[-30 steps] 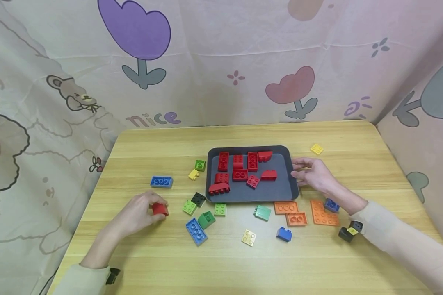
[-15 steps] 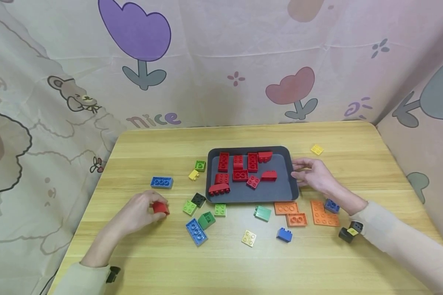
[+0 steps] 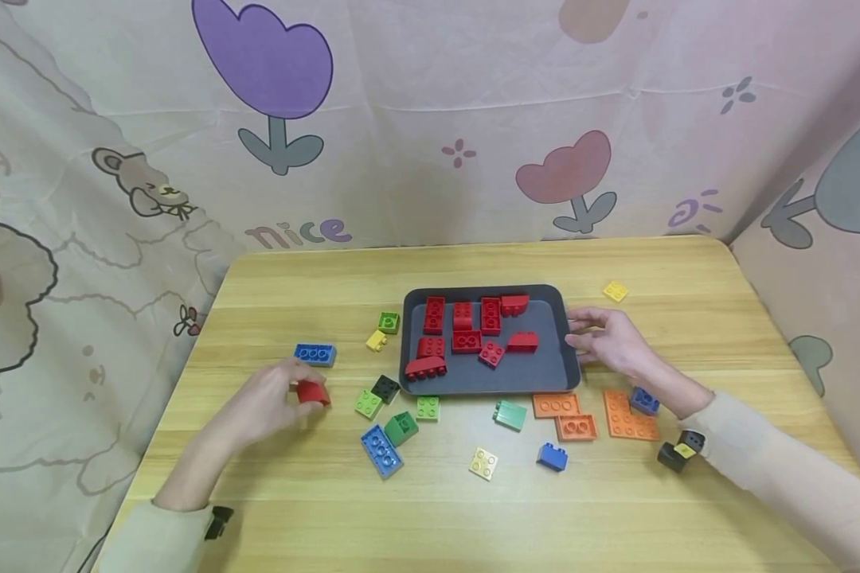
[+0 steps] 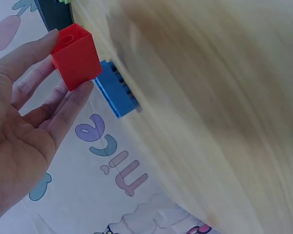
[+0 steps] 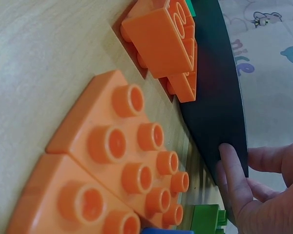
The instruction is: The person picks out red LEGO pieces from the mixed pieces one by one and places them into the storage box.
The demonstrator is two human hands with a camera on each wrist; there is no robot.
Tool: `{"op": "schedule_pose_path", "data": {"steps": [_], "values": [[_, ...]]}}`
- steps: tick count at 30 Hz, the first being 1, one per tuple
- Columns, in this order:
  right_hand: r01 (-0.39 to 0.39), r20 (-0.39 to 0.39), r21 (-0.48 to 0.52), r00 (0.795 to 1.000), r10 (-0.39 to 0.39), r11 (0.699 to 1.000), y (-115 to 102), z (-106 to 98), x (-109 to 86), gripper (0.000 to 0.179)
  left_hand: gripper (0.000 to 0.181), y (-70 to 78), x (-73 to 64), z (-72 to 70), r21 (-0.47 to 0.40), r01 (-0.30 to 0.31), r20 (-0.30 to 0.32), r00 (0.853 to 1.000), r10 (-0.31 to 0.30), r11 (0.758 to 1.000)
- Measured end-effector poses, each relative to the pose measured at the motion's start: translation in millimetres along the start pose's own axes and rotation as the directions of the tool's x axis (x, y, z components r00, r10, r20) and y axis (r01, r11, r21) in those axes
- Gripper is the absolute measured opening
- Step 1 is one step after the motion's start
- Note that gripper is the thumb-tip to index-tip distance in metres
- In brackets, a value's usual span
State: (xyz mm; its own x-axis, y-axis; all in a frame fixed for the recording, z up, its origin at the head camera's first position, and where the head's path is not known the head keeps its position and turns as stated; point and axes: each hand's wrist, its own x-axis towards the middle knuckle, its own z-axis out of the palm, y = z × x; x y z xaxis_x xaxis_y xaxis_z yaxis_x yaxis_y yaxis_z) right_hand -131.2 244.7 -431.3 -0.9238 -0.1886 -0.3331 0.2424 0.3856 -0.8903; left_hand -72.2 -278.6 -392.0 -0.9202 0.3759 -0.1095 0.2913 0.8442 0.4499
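My left hand (image 3: 268,398) pinches a red building brick (image 3: 311,392) between thumb and fingers at the left of the table. In the left wrist view this red brick (image 4: 77,58) shows its hollow end, and a blue brick (image 4: 116,90) lies just beyond it. At the other side, my right hand (image 3: 611,341) holds the right edge of a dark grey tray (image 3: 545,374). The right wrist view has the fingers (image 5: 233,173) on both sides of the tray's wall (image 5: 215,102). Several red bricks (image 3: 467,341) lie inside the tray.
Loose bricks lie around the tray: green (image 3: 400,427), blue (image 3: 382,451), black (image 3: 385,388) and pale yellow (image 3: 483,462). Orange pieces (image 3: 576,427) sit along its front right, with an orange plate (image 3: 627,415) near my right wrist. A printed curtain (image 3: 416,159) hangs behind the table.
My left hand has moved slightly toward the back of the table with the red brick, which now tilts more. The right hand and the tray have stayed in place.
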Motion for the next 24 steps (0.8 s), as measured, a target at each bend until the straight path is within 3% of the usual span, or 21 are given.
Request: {"op": "schedule_pose_path", "data": {"steps": [10,24], "values": [[0.001,0.001,0.000,1.000,-0.001,1.000,-0.1,-0.4,0.4,0.058,0.030,9.7,8.2,-8.5,0.057,-0.050,-0.015,0.999,0.051,0.997],[0.004,0.001,-0.007,1.000,-0.004,1.000,0.7,-1.2,0.9,0.057,0.033,36.2,27.5,-15.1,0.083,-0.086,0.025,0.996,0.085,0.993]]}}
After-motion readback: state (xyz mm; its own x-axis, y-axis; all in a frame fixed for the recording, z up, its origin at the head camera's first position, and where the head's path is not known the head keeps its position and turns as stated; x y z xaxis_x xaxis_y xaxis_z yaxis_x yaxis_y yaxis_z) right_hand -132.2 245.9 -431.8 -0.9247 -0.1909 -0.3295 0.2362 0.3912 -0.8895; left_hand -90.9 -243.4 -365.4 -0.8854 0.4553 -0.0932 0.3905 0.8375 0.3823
